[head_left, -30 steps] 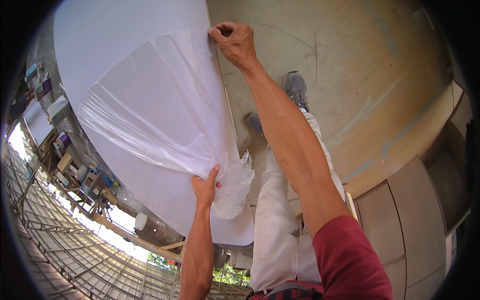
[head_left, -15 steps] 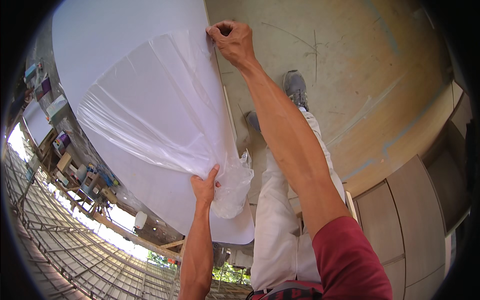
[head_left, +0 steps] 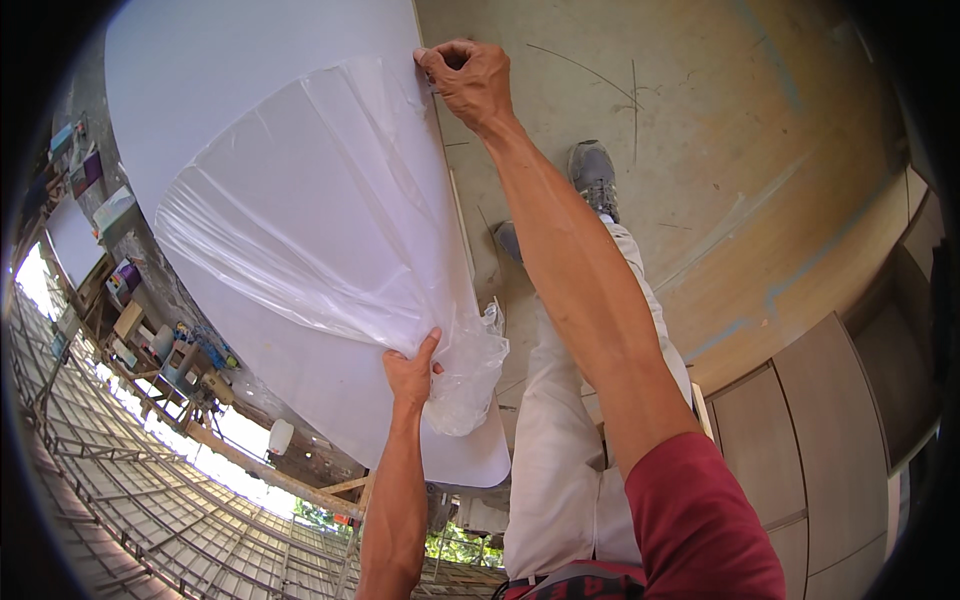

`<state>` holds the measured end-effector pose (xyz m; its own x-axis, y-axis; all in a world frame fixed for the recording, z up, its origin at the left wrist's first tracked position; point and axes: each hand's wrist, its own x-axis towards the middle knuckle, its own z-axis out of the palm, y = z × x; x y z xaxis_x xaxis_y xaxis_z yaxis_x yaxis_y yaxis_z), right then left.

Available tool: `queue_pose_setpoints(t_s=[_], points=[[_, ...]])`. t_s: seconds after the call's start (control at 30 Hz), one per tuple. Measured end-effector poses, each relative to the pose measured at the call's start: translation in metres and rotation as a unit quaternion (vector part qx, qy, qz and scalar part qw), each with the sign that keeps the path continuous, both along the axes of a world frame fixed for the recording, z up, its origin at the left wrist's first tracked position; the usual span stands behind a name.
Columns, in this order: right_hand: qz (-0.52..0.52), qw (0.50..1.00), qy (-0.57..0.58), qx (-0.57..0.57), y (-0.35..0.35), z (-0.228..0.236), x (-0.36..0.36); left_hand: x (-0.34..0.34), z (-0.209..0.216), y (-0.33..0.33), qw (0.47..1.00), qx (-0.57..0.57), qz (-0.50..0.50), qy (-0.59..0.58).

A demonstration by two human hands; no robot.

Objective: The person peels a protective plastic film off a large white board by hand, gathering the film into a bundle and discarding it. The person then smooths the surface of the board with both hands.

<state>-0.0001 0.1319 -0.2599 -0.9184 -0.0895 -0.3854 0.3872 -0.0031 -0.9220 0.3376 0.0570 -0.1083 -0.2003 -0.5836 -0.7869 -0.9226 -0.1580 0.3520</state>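
Note:
A large white board (head_left: 230, 60) with a rounded near corner lies in front of me, and thin clear plastic film (head_left: 300, 170) is spread over part of it in fanning folds. My left hand (head_left: 410, 375) is closed around the gathered film near the board's near end, thumb up, with a crumpled bunch hanging beside it. Farther off, at the board's right edge, my right hand (head_left: 468, 78) is closed in a pinch, thumb and forefinger together where the film meets the edge. The pinched bit itself is mostly hidden by the fingers.
Concrete floor (head_left: 700, 180) lies to the right, where my grey shoe (head_left: 593, 170) stands. Wooden cabinet panels (head_left: 760, 440) are at the lower right. Left of the board are tools and boxes on a cluttered bench (head_left: 180, 370), and a white container (head_left: 281, 437).
Both hands keep their grip and almost the same place. The right hand has shifted very slightly; the film looks nearly the same.

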Motion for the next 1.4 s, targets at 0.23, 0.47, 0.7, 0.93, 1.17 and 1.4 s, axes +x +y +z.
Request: queue_pose_setpoints(t_s=[0.23,0.47,0.7,0.93,1.17,1.4], points=[[-0.012,1.0,-0.005,-0.01,-0.002,-0.005,0.0,0.001,-0.002,0.0,1.0,-0.003,-0.004,-0.001],[-0.011,1.0,-0.003,0.01,-0.002,0.0,0.0,0.0,0.0,0.0,1.0,0.0,-0.008,-0.009],[-0.01,1.0,-0.022,0.003,-0.003,-0.005,-0.001,-0.003,0.0,0.001,1.0,-0.003,0.0,-0.008],[-0.019,0.999,-0.012,-0.031,0.001,0.005,0.001,0.0,-0.001,0.0,1.0,0.003,0.014,0.005],[0.014,1.0,-0.024,0.005,0.001,0.012,-0.012,-0.001,-0.002,-0.001,1.0,0.009,0.004,0.004],[0.116,0.989,0.033,0.086,-0.004,0.005,-0.021,-0.003,0.0,-0.001,1.0,0.007,0.012,0.003]])
